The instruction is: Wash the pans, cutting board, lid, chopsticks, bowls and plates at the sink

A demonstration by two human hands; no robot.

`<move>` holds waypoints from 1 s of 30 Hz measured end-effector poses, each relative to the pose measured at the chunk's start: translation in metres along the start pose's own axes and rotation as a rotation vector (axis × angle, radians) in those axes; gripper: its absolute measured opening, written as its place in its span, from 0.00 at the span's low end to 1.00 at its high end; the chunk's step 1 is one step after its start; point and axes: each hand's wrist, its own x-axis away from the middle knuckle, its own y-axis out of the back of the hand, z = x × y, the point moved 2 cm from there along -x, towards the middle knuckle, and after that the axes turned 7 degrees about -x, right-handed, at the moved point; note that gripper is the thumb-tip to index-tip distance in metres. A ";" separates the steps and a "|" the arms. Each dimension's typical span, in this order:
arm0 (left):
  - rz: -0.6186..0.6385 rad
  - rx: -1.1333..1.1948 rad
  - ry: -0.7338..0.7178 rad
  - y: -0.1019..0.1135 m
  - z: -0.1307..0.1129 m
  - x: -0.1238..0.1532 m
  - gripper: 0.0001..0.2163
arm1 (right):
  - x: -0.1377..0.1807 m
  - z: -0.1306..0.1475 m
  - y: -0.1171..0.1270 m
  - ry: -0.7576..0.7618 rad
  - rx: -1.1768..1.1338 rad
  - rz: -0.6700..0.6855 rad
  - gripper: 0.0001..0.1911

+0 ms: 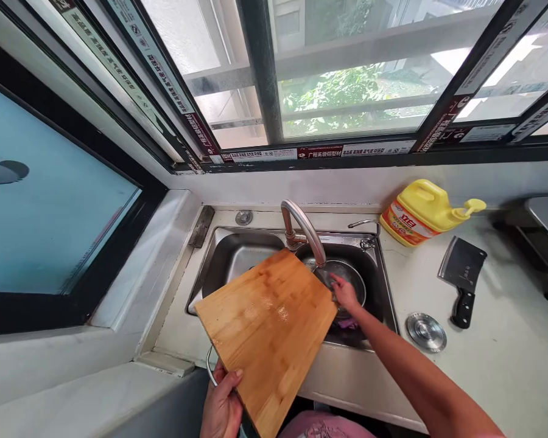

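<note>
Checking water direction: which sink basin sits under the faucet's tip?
The right basin, nearer the yellow jug; the faucet's tip ends above it, not the left basin.

Window corner ahead of me, daylight.
I face a wide window (351,79) in a dark frame (274,163) carrying printed label strips (319,152); through the glass I see grey crossbars (369,45) and sunlit green foliage (347,94). To my left, a blue-tinted pane (50,207) sits in a thick black surround (31,313). Below the window I note a white wall (265,185), and to my right a pale countertop (511,365), evenly lit.
</note>
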 end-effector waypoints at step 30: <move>0.052 -0.065 0.092 0.007 0.009 -0.021 0.34 | -0.050 -0.052 -0.007 0.014 0.175 -0.051 0.24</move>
